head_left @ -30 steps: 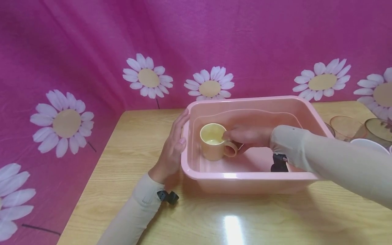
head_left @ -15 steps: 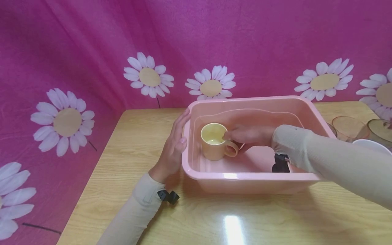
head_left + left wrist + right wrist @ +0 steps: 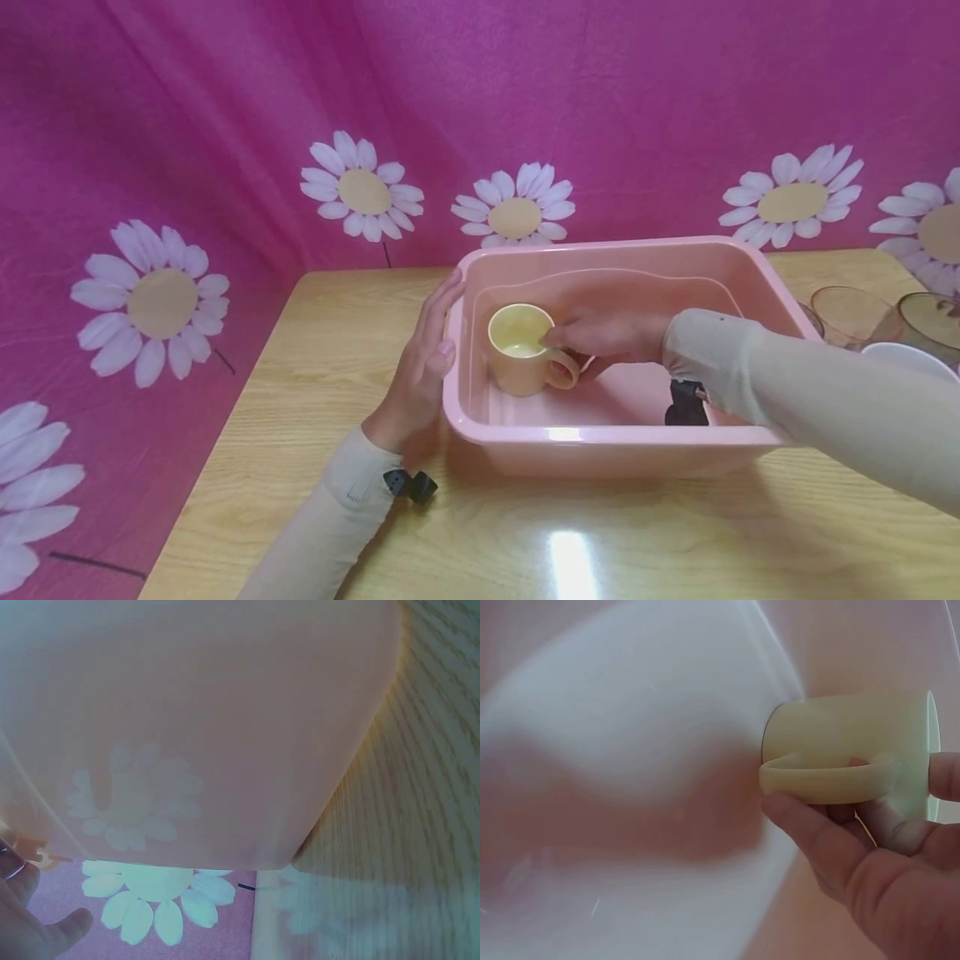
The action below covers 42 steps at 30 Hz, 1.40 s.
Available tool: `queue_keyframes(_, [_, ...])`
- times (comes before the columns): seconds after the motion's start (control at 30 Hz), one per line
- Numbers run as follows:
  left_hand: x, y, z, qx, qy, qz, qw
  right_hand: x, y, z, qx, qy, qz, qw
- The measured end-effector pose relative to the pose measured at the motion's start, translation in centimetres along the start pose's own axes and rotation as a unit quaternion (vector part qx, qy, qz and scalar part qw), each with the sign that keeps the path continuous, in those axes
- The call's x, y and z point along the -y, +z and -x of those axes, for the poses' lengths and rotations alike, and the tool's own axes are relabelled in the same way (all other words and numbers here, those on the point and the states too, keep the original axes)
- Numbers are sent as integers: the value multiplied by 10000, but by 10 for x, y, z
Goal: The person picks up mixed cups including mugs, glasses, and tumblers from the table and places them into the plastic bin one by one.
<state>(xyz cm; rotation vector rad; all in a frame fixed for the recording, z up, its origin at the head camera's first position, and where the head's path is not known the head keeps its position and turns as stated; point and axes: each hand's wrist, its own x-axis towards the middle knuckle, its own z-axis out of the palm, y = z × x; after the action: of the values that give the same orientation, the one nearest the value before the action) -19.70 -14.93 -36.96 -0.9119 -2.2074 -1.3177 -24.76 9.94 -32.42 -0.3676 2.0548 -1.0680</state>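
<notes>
A pale yellow mug [image 3: 516,373] stands upright in the left part of a pink plastic basin [image 3: 630,434]. My right hand [image 3: 611,333] reaches into the basin and grips the mug between thumb and fingers, at the rim and beside the handle. Seen from the right wrist, one digit goes over the rim of the mug [image 3: 840,724] and the others lie by its handle [image 3: 825,784]. At the basin's left end my left hand [image 3: 417,362] rests along the outside of the rim, fingers extended. Only part of that left hand [image 3: 37,919] shows in the left wrist view.
Right of the basin are several clear, tinted glass vessels [image 3: 851,312] and a white rounded item [image 3: 907,358], partly hidden by the right sleeve. The basin stands on a wooden table [image 3: 315,375], with a magenta daisy-print cloth [image 3: 637,108] behind.
</notes>
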Motion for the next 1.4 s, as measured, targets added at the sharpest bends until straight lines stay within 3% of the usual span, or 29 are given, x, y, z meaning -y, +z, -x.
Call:
queue_keyframes(0.53, [0, 0, -2, -25, 102, -66, 9999, -2, 1, -2, 195, -12, -121, 9997])
queue_keyframes(0.8, [1, 0, 0, 12, -27, -38, 10000, -2, 3, -2, 232, 34, -142, 9996])
queue_keyframes(1.07, [-1, 1, 2, 57, -180, -16, 9998, -1, 1, -1, 176, -1, -177, 9997])
queue_keyframes(1.4, [-1, 0, 0, 25, -78, -126, 9999, 4, -3, 1, 42, -53, 81, 9999])
